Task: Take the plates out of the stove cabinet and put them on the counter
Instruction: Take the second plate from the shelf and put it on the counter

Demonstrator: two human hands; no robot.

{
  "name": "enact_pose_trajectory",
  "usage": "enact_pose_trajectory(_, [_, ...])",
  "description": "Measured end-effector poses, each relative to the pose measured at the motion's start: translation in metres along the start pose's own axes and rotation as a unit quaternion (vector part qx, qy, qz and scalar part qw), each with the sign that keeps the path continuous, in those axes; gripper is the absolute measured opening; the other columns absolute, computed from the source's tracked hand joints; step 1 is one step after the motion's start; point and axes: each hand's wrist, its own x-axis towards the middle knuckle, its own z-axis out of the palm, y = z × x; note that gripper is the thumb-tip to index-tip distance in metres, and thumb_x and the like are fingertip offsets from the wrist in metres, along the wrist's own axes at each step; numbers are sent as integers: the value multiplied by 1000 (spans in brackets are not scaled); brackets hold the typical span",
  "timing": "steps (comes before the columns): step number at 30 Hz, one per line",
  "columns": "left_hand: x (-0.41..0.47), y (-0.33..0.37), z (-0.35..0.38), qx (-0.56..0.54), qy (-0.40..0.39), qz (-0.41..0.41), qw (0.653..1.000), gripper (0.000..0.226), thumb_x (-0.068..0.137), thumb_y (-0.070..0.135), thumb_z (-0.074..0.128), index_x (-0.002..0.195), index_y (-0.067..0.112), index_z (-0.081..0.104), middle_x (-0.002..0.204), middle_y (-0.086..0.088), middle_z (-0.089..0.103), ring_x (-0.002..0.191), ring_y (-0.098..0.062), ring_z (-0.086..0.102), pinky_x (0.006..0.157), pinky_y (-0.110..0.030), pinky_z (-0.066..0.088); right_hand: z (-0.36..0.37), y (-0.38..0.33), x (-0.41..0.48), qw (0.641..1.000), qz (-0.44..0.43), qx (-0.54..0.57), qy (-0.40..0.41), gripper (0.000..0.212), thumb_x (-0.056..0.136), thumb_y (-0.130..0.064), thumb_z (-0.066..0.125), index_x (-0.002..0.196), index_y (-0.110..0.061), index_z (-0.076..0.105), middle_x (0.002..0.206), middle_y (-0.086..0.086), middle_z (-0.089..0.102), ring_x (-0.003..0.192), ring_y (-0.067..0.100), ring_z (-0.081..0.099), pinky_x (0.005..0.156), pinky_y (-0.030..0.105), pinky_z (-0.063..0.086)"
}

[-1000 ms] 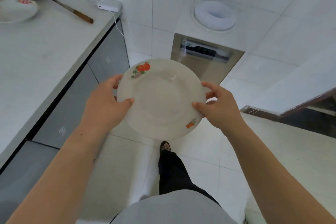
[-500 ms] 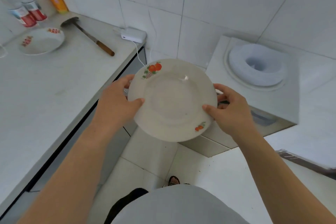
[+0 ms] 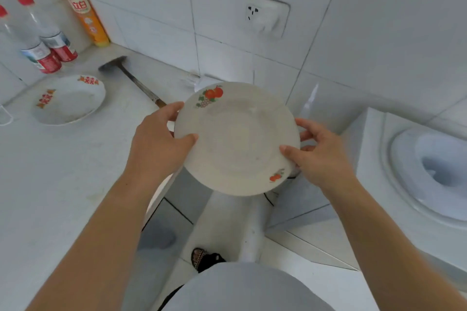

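A white plate with orange fruit prints [image 3: 237, 139] hangs in the air at the counter's right edge, above the gap beside it. My left hand [image 3: 158, 144] grips its left rim, thumb on top. My right hand [image 3: 319, 155] grips its right rim the same way. A second white plate with red prints [image 3: 68, 100] lies on the pale counter [image 3: 63, 171] at the back left.
Two clear bottles with red caps [image 3: 38, 40] and an orange spray bottle [image 3: 84, 11] stand at the counter's back. A spatula [image 3: 131, 78] lies behind the held plate. A wall socket [image 3: 264, 14] is above. A white appliance top [image 3: 427, 171] is at right.
The view has swung up and left toward the counter. The plate, still held in both hands, has risen from over the floor to the counter's edge.
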Motion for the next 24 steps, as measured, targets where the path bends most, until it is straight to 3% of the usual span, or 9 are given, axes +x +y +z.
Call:
enact_pose_trajectory(3, [40,-4,-12,10,-4,16,1000,60,75,15,69,132,22,51,117,4,61,88,-23,62,81,-34,47,21,-20,28,1000,-8,-12,12,48,75,-11,73,113,-33,53,85,-9,56,62,12,60,63,26,51])
enact_pose_trajectory(8, [83,-15,-25,5,-11,2,1000,60,77,15,69,133,24,48,107,10,56,82,-17,60,72,-27,42,45,-41,61,1000,-11,-16,13,47,76,-11,73,108,-36,50,86,-9,56,65,14,60,67,29,52])
enact_pose_trajectory(12, [102,-31,-37,-2,1,-24,1000,61,76,18,70,132,27,48,109,11,57,83,-17,62,77,-30,45,66,-58,86,1000,-13,-20,-12,48,75,-9,73,110,-34,52,84,-11,55,60,12,57,64,26,51])
enact_pose_trajectory(16, [111,-51,-56,-1,37,-70,997,58,77,17,69,130,27,50,105,14,55,73,-5,60,73,-28,42,102,-73,115,997,-29,-25,-66,50,74,-7,73,115,-31,56,85,-7,57,64,17,59,69,32,52])
enact_pose_trajectory(24, [125,-85,-101,14,158,-200,967,59,76,18,69,130,27,49,107,13,55,82,-18,63,77,-30,44,189,-116,177,967,-90,-56,-233,50,77,-8,70,120,-28,55,91,-7,58,75,17,61,67,31,52])
